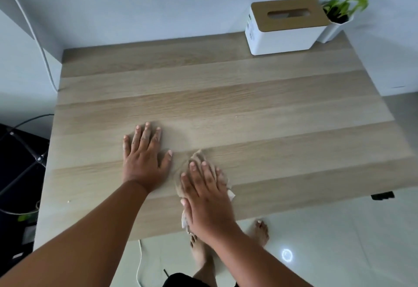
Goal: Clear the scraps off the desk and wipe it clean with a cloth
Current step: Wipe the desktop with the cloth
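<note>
A light wooden desk (226,96) fills the middle of the view. My left hand (143,155) lies flat on the desk with its fingers spread and nothing in it. Right beside it, my right hand (207,198) presses flat on a crumpled beige cloth (199,156) near the desk's front edge. The cloth pokes out past my fingertips and at both sides of my palm; most of it is hidden under the hand. A tiny pale scrap (68,201) lies near the front left edge, and another speck (236,117) sits right of centre.
A white tissue box (285,29) with a wooden lid stands at the back right corner, with a potted plant (343,8) in a white pot beside it. Dark gear and cables (20,151) sit left of the desk. A white cable (139,262) lies on the tiled floor by my bare feet.
</note>
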{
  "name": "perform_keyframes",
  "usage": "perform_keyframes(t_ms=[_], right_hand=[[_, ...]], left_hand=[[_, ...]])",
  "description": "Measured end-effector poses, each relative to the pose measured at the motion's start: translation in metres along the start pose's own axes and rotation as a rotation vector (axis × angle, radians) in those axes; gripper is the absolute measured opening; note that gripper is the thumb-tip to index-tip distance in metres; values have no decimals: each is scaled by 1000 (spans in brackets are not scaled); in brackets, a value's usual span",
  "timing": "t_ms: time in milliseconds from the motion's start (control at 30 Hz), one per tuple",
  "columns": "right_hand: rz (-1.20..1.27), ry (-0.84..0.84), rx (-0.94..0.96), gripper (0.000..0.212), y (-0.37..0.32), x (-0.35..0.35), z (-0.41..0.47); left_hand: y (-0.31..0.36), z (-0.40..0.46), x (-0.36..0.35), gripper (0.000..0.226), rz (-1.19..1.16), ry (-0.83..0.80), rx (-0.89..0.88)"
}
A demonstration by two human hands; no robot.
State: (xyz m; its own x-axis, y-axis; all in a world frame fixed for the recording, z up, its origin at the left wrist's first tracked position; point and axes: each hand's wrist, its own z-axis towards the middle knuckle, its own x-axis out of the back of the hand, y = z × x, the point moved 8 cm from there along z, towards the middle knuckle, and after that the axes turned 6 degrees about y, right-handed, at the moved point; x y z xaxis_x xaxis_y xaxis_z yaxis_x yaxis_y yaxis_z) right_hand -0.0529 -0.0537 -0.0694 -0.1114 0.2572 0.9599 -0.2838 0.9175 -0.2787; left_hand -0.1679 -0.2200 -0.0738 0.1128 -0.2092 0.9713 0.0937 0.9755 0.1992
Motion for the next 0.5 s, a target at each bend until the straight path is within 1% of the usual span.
perform_keyframes(t_ms=[33, 100, 167, 233, 367, 433, 500], right_hand=[[7, -8, 52, 65, -7, -3, -10], [13, -23, 135, 64, 2, -4, -30], [-7, -38, 185, 61, 31, 0, -49], [-49, -47, 171, 61, 73, 9, -62], [-117, -41, -26, 62, 180, 45, -72], [-143, -27, -209, 61, 238, 65, -70], [-165, -20, -431, 63, 290, 84, -62]], left_hand=[[0, 0, 0, 76, 4, -8, 1], [0, 0, 1, 75, 9, -26, 8], [2, 0, 2, 76, 0, -29, 13], [2, 0, 4, 76, -12, -26, 17], [8, -1, 5, 78, -14, -41, 25], [14, -1, 5, 81, -32, -39, 73], [32, 0, 6, 83, -52, -32, 114]])
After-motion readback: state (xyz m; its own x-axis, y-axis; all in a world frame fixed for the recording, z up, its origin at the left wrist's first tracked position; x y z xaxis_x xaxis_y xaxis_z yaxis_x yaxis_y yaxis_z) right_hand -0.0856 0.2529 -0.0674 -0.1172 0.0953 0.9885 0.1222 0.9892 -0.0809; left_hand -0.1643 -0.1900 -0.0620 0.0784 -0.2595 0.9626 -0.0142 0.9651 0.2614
